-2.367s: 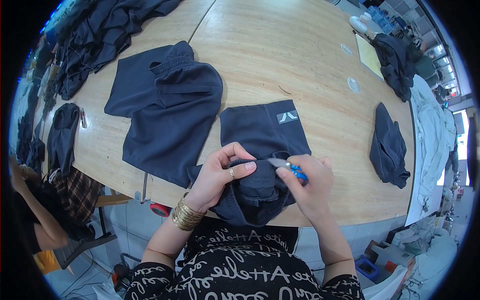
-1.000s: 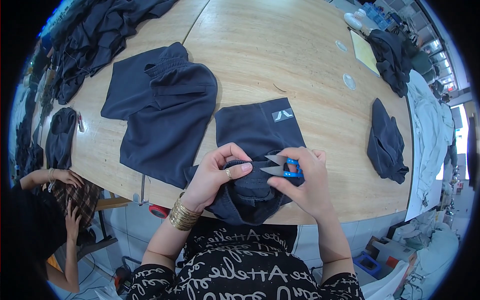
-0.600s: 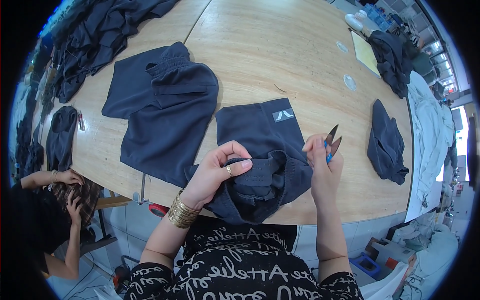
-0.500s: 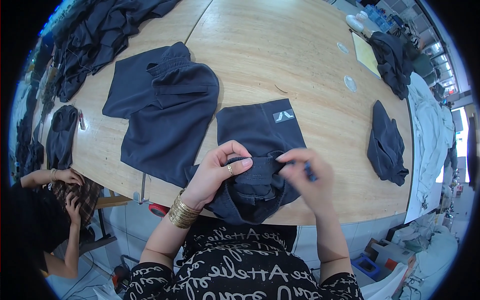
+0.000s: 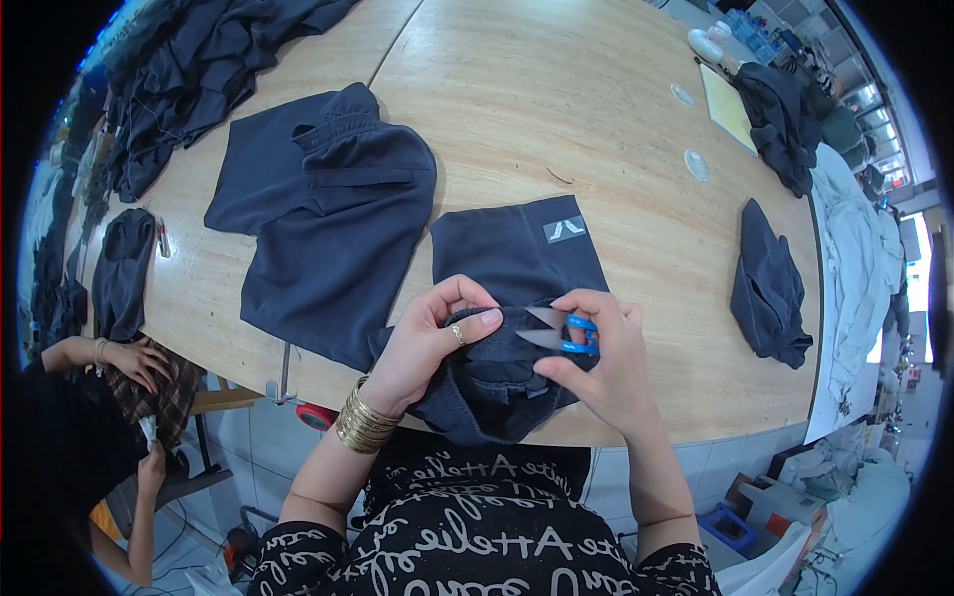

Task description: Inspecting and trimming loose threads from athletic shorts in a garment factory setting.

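At the far left, beyond the table [image 5: 646, 214], a co-worker's hand [image 5: 139, 366] rests on plaid cloth [image 5: 167, 399]. A small dark piece [image 5: 123, 276] lies at the table's left edge, and a rumpled dark pile [image 5: 204, 84] behind it. Next come dark shorts [image 5: 333, 214], spread with their gathered waist away from the person. The left hand [image 5: 437, 333] pinches the waistband of a dark garment [image 5: 517, 268] between thumb and fingers; it lies at the table's near edge, its opening toward the person. Over the band are blue-handled snips [image 5: 552, 341], blades parted and pointing left, gripped in the fingers of the right hand [image 5: 616, 356]. Further right lies a crumpled dark cloth [image 5: 768, 288], then pale fabric [image 5: 845, 268] beside the table.
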Demonstrator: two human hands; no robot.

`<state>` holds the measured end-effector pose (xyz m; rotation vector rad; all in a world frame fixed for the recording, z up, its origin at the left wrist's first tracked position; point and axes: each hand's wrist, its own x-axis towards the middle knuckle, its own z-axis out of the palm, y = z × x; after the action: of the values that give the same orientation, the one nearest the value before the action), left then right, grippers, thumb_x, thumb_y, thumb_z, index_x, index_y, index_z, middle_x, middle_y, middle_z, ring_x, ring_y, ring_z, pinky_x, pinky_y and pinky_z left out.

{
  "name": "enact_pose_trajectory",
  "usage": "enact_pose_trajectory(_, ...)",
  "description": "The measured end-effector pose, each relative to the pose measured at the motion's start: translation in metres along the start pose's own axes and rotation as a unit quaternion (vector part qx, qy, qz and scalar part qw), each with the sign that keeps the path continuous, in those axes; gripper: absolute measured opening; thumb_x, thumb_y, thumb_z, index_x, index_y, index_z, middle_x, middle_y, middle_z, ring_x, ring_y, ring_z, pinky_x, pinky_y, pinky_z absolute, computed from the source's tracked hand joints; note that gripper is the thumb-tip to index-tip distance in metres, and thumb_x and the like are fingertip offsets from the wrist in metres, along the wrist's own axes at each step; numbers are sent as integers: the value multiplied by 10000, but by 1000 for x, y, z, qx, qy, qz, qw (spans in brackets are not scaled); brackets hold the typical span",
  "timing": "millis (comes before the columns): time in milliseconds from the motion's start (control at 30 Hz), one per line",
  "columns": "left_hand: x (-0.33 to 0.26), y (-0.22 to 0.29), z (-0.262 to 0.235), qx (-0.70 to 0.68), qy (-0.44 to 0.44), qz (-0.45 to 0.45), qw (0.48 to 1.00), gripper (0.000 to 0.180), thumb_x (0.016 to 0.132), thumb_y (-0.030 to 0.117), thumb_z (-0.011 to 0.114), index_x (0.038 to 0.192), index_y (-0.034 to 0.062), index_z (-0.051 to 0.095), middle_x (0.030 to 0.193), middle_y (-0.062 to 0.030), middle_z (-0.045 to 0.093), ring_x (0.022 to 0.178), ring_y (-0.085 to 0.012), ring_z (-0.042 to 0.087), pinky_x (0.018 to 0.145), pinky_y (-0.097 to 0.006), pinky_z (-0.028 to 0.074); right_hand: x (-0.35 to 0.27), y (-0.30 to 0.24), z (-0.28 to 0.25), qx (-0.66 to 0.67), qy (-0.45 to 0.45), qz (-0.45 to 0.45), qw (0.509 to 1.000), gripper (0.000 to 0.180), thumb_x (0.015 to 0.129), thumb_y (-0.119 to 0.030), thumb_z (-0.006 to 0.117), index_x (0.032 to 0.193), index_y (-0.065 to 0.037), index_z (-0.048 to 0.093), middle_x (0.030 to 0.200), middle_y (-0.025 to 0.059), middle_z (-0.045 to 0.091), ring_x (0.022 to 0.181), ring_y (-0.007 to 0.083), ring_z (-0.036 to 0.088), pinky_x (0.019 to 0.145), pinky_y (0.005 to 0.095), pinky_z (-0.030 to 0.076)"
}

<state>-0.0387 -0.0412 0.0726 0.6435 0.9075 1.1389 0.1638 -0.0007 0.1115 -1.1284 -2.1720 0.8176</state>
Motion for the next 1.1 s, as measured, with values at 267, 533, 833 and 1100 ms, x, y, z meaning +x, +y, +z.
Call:
enact_pose_trajectory(267,0,2,-1,-38,2,-22,999,183,837,51,650,974,61,528,913,10,593,849,-35,551,765,-184,444,-20,8,0,-142,0,-84,986,271,761,-330,684,925,-132,596,680,-25,541,599,138,479,658,304,270)
enact_pose_trajectory(533,-2,3,4,-50,7,1,999,299,757,-23,691,963,68,494,897,5,581,813,-44,575,735,-178,454,-25,8,5,-175,20,-88,980,290,754,-356,683,917,-130,605,666,-36,521,587,127,459,645,305,265)
enact_pose_trajectory(833,0,-1,0,-59,-11,3,998,251,804,-22,657,946,77,474,896,-19,608,803,-58,599,728,-190,483,-22,6,7,-171,29,-99,980,270,758,-348,683,900,-130,611,676,-30,527,587,129,467,639,309,268)
enact_pose_trajectory(1100,-2,3,-5,-83,-19,10,996,238,814,-12,651,956,79,483,908,-30,618,815,-72,607,744,-201,492,-8,-1,13,-46,79,20,996,336,716,-301,738,949,-100,602,721,-2,554,622,168,492,652,305,309)
